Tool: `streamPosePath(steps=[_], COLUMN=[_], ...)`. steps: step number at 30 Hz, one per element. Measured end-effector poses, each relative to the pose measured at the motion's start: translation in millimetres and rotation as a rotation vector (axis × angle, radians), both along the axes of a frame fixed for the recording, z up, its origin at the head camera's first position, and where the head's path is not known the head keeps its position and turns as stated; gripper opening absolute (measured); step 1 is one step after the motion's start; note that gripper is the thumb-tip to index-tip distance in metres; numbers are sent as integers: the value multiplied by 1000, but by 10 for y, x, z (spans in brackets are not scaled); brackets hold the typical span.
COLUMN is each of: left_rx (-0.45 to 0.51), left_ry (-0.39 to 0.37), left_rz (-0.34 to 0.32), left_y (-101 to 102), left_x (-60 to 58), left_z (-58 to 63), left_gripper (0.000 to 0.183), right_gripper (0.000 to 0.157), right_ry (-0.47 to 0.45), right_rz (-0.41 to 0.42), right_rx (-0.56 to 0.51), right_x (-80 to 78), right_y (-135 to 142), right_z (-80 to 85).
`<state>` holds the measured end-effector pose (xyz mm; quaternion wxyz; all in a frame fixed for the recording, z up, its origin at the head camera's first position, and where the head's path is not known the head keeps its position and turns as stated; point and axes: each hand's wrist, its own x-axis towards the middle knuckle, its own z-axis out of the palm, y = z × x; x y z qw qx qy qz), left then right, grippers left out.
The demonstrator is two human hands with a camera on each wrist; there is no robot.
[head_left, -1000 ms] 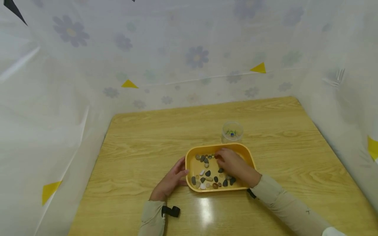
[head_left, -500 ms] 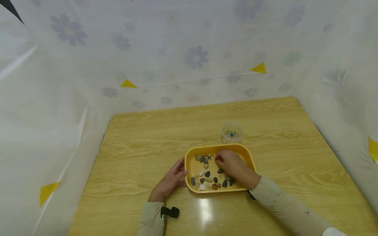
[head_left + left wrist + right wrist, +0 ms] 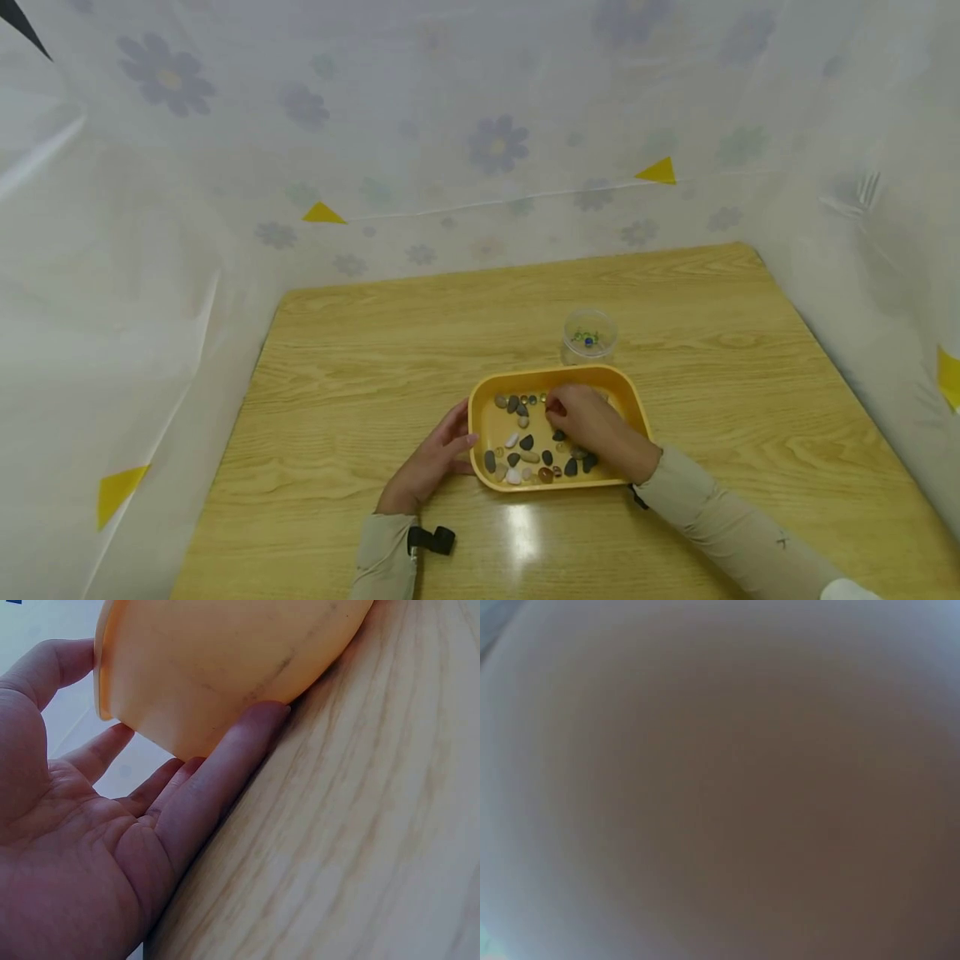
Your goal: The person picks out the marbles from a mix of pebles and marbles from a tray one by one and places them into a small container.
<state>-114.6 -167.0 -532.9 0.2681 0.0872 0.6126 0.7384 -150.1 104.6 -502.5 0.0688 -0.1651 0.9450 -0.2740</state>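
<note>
A yellow plastic tray (image 3: 480, 425) holds loose pebbles in grey, black, white and brown, with several small shiny glass beads (image 3: 532, 400) lined up near its far wall. My left hand (image 3: 431, 458) rests against the tray's left end, its digits touching the rim and outer wall. The left wrist view shows the same tray wall (image 3: 225, 667) between extended fingers. Inside the tray, my right hand (image 3: 592, 421) reaches down with bent fingers beside the bead row. Whether its fingertips pinch something is hidden. The right wrist view is blocked by a brownish blur.
Just behind the tray stands a clear round container (image 3: 590, 337) with green and blue glass pieces. Both sit on a wood-grain table (image 3: 375, 367). White flowered sheeting (image 3: 420, 150) with yellow triangles encloses the table at the back and sides.
My right hand's fingers have shifted slightly beside the bead row, and the bead nearest them sits a little more to the right. The left hand stays on the tray.
</note>
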Motion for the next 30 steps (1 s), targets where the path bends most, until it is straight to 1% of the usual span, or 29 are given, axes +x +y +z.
streamPosePath(steps=[10, 14, 18, 23, 30], left_rx=[2, -9, 0, 7, 12], left_ry=[1, -1, 7, 9, 3], left_rz=[-3, 2, -4, -10, -8], left_y=[-1, 0, -4, -4, -1], left_x=[-2, -3, 0, 7, 13], left_z=[1, -1, -3, 4, 18], left_gripper=[58, 58, 57, 56, 57], right_gripper=[4, 6, 7, 10, 11], right_ry=[31, 25, 16, 30, 44], right_rz=[-20, -30, -56, -61, -57], right_rx=[-17, -54, -113, -173, -193], right_x=[8, 8, 13, 21, 16], right_y=[5, 11, 34, 66, 76], right_z=[28, 27, 42, 59, 65])
